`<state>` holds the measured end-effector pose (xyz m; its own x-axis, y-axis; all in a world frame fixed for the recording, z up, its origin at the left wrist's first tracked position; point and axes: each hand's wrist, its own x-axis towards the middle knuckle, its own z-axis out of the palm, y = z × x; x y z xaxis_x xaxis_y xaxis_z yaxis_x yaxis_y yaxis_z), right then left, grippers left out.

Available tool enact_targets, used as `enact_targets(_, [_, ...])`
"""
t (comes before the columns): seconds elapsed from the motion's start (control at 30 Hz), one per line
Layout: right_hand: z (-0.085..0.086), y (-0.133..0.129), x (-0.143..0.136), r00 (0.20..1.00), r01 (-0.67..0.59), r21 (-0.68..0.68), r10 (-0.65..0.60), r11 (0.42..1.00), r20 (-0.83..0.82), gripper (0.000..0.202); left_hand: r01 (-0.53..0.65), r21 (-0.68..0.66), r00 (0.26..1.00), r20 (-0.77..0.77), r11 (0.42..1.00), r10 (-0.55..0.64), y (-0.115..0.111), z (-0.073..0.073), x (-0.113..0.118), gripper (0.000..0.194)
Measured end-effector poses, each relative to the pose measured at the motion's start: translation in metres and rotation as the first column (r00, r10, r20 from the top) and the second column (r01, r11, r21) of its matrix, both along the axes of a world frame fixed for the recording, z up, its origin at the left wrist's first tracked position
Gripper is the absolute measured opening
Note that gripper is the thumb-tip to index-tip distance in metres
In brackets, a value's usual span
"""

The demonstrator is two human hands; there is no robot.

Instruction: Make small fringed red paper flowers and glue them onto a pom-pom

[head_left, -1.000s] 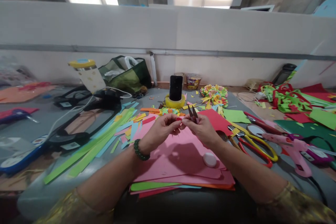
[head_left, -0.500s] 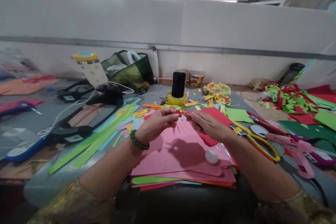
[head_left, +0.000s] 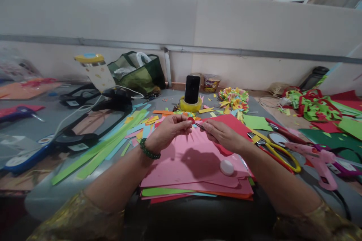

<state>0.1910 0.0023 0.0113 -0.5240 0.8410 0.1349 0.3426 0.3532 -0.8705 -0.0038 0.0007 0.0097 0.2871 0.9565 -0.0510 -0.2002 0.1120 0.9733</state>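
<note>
Between the thumb and fingertips of my left hand (head_left: 169, 131) is a small red paper piece (head_left: 191, 120), pinched over the stack. My right hand (head_left: 222, 134) grips slim metal tweezers (head_left: 199, 125), their tips pointing left at the red piece; whether they touch it is too small to tell. Both hands hover above a stack of pink paper (head_left: 175, 169), with green, red and orange sheets showing at its lower edge. A white round lid (head_left: 226, 167) lies on the stack below my right hand. Red paper (head_left: 234, 130) extends under my right wrist.
A phone (head_left: 192, 89) stands in a yellow tape roll (head_left: 190, 104) straight ahead. Paper strips (head_left: 113, 145) lie left. Yellow-handled scissors (head_left: 278, 152) and a pink glue gun (head_left: 318, 158) are at right. Behind are a paper flower ball (head_left: 234, 98), a green bag (head_left: 141, 73) and a tumbler (head_left: 96, 71).
My hands stay close together in nearly the same place, the red piece and tweezers still held. The tweezers' tips have shifted slightly, and the whole view has moved a little.
</note>
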Motion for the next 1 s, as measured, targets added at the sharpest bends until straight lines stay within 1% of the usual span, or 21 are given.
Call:
enact_targets(0.17, [0.0027, -0.001, 0.0004, 0.999, -0.038, -0.067, 0.039, 0.997, 0.01, 0.045, -0.014, 0.033, 1.0, -0.026, 0.999, 0.015, 0.0, -0.0011, 0.0, 0.026])
enact_targets(0.4, [-0.0002, -0.0004, 0.0001, 1.0, -0.015, -0.109, 0.016, 0.994, 0.012, 0.043, -0.002, 0.077, 0.999, -0.051, 0.997, 0.006, -0.0005, -0.0017, -0.0006, 0.028])
enact_targets(0.57, [0.0004, -0.0004, -0.0011, 0.998, 0.019, -0.143, -0.01, 0.99, 0.064, 0.038, 0.006, 0.09, 0.998, -0.062, 0.996, -0.001, -0.0018, -0.0007, 0.0002, 0.03])
enact_targets(0.77, [0.0033, -0.0015, -0.0012, 0.996, 0.015, -0.12, -0.004, 0.993, 0.09, 0.034, 0.003, 0.084, 0.999, -0.045, 0.996, 0.001, -0.0009, -0.0006, -0.0013, 0.029])
enact_targets(1.0, [0.0043, -0.002, 0.0002, 0.997, 0.0, -0.142, 0.011, 0.99, 0.076, 0.038, 0.002, 0.081, 0.999, -0.044, 0.997, 0.001, -0.0018, -0.0004, -0.0013, 0.027])
